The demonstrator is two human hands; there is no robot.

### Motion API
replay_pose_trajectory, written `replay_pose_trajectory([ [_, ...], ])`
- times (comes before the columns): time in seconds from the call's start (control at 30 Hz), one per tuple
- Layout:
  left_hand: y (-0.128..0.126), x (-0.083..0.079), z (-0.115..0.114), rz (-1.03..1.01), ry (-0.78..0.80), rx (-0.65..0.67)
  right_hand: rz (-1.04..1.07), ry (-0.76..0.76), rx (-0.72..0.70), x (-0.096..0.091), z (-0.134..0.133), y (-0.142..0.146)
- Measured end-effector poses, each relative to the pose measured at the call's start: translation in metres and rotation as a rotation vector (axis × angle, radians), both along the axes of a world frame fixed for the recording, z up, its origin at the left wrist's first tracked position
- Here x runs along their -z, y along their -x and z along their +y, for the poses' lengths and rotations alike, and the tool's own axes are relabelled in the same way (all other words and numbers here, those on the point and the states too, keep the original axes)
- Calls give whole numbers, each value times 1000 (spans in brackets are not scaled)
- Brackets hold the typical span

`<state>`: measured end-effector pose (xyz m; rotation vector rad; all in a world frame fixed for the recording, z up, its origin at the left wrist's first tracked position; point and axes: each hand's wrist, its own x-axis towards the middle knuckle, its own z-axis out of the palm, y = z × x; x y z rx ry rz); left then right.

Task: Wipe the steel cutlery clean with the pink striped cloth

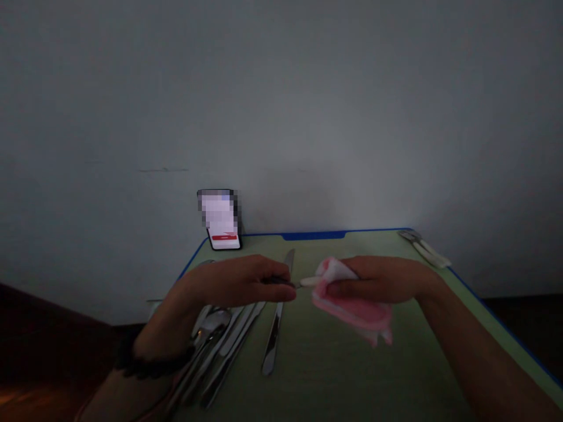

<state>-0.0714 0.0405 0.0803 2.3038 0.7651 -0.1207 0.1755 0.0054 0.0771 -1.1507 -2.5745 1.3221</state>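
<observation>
My left hand [257, 279] is closed over the metal end of a white-handled utensil [309, 282]. Its head is hidden in my fingers, so I cannot tell what kind it is. My right hand [378, 280] grips a pink and white cloth [352, 308], which is folded around the far part of the handle; the cloth's loose end hangs below. Beneath my left fingertips lies a table knife [273, 343], its blade pointing away. Several metal knives and spoons [229, 340] lie side by side under my left wrist.
White-handled cutlery [424, 249], with fork tines visible, lies at the table's far right corner. A phone [222, 220] with a lit screen leans on the wall at the back left. The pale green table [352, 375] has a blue edge and stands against a grey wall [308, 105].
</observation>
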Motion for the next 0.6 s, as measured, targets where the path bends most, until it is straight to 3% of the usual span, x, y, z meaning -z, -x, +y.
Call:
replay_pose_trajectory([
  [0.23,-6,-5,-11,15,-75,-19,39,-93,-48,2,-6,15],
  [0.37,-10,-3,-13,6,-17,7,56,-189,-66,10,-7,29],
  [0.6,-8,-4,-12,-13,-18,36,47,-122,-67,4,-5,21],
])
